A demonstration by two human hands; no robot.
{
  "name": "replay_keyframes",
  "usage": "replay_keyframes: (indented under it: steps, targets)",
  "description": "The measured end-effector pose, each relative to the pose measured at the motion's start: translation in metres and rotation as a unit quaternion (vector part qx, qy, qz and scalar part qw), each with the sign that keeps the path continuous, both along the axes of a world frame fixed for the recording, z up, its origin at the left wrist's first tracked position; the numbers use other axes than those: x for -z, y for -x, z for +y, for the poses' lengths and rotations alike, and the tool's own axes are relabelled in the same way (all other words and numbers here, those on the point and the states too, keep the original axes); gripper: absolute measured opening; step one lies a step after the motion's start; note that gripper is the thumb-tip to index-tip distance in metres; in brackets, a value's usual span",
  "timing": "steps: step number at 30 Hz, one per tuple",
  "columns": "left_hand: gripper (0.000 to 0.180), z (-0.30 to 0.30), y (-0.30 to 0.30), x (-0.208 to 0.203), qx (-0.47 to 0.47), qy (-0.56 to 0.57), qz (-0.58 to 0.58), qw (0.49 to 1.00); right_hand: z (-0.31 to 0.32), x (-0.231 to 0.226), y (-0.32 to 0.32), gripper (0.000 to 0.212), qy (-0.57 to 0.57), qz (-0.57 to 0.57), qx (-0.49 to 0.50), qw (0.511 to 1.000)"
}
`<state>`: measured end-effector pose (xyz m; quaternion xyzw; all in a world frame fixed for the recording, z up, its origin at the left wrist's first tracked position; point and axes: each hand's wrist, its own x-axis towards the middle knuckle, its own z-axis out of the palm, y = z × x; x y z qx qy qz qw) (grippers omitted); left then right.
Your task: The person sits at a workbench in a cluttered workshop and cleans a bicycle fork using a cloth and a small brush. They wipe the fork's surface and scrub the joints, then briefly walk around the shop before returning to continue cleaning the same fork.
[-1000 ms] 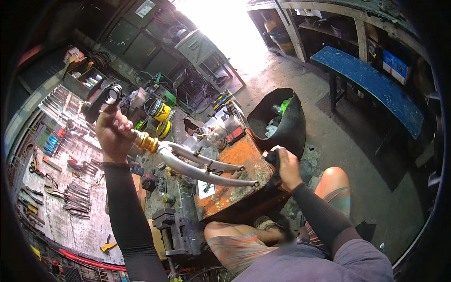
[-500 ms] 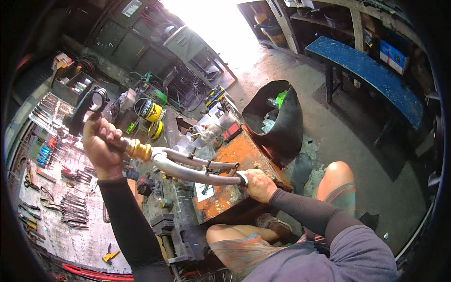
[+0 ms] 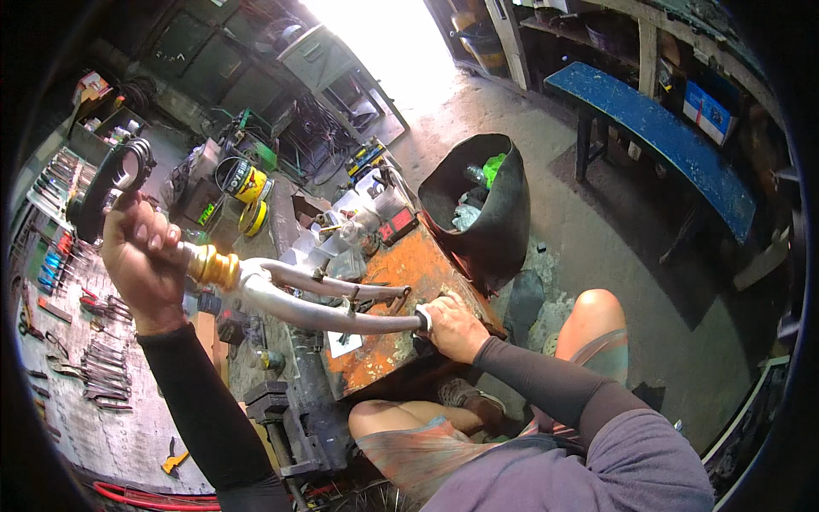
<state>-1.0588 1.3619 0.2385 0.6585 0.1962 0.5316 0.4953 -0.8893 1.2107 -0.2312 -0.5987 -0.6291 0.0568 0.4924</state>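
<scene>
On one fork (image 3: 328,316), one left hand (image 3: 147,260), one right hand (image 3: 458,328)

I note, remotely: opening (image 3: 388,51) at top centre, white with glare; stained concrete floor (image 3: 559,218); chipped blue bench (image 3: 657,141) before wooden shelving (image 3: 647,64), right; grey drawer table (image 3: 317,61) left of opening.

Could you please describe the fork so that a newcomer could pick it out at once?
Find the worn orange work surface near the middle. The silver fork spans from the left hand toward it, one prong ending at the right hand. Gold rings and two long prongs set it apart from the hand tools at far left.
</scene>
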Motion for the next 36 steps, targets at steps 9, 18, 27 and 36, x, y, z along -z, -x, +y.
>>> replay_keyframes:
  steps: [9,18,27,36]
  targets:
    - [0.028,0.029,0.016,0.002,0.090,0.012,0.007,0.996,0.015,-0.103,0.045,0.063,-0.153,0.158,-0.093,0.971]
    - [0.011,0.040,0.047,0.004,0.158,-0.009,-0.010,0.987,0.059,-0.040,-0.091,0.033,-0.016,0.365,-0.158,0.918]
    - [0.015,0.042,0.053,-0.005,0.217,-0.018,0.005,0.976,0.137,-0.052,-0.031,0.061,0.032,0.036,-0.313,0.948]
    - [0.015,0.032,0.053,-0.007,0.178,-0.038,0.024,0.983,0.142,-0.045,-0.013,0.048,-0.042,-0.084,-0.223,0.970]
